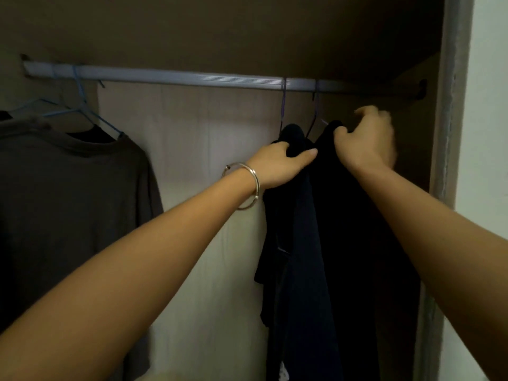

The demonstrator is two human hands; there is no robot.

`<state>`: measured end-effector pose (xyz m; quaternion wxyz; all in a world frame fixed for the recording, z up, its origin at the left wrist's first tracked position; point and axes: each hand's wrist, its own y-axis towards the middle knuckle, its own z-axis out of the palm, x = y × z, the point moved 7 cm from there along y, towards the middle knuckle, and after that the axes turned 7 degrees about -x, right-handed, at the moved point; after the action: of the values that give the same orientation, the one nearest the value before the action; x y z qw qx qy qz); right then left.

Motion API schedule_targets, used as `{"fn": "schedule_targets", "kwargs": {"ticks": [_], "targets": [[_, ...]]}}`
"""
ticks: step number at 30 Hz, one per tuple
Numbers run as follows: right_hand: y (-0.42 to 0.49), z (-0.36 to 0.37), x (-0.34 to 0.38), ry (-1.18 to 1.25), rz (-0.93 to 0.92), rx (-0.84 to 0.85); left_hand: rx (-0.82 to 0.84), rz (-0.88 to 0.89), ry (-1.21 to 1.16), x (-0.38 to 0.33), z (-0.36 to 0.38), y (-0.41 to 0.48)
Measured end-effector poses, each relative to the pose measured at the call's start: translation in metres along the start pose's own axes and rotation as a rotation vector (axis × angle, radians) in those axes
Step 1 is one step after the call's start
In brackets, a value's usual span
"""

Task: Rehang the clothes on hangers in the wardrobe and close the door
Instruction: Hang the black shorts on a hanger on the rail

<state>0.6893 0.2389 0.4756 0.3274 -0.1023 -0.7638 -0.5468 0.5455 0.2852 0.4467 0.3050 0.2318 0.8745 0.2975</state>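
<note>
Two dark garments hang on purple wire hangers from the silver rail [192,78] at the right end of the wardrobe. My left hand [280,163], with a silver bangle on its wrist, grips the shoulder of the left dark garment [297,243]. My right hand [368,138] grips the top of the right dark garment [357,243], just below its hanger hook [316,105]. The other hook [284,103] sits a little to the left on the rail.
A grey-brown T-shirt [68,202] hangs on a blue wire hanger [79,105] at the rail's left end. The wardrobe's right side panel [450,105] stands close to my right hand. A bare stretch of rail and pale back panel [206,160] lies between the garments.
</note>
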Motion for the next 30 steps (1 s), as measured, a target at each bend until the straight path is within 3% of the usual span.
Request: {"fn": "schedule_targets", "kwargs": {"ticks": [3, 7, 13, 17, 21, 26, 30], "targets": [[-0.008, 0.002, 0.031, 0.010, -0.189, -0.070, -0.046, 0.023, 0.135, 0.026, -0.026, -0.028], [-0.033, 0.026, 0.064, 0.014, -0.293, 0.122, -0.168, -0.044, 0.321, 0.078, -0.084, -0.063], [-0.097, 0.062, 0.120, -0.034, -0.522, 0.141, -0.439, -0.243, 0.459, 0.163, -0.199, -0.104], [-0.132, 0.113, 0.169, 0.013, -0.495, 0.302, -0.537, -0.327, 0.559, 0.210, -0.271, -0.121], [-0.175, 0.166, 0.236, 0.097, -0.523, 0.422, -0.589, -0.356, 0.510, 0.249, -0.312, -0.115], [-0.212, 0.216, 0.311, 0.392, -0.373, 0.594, -0.689, -0.489, 0.202, 0.297, -0.335, -0.097], [-0.211, 0.247, 0.350, 0.510, -0.170, 0.643, -0.555, -0.572, 0.133, 0.318, -0.339, -0.078]]}}
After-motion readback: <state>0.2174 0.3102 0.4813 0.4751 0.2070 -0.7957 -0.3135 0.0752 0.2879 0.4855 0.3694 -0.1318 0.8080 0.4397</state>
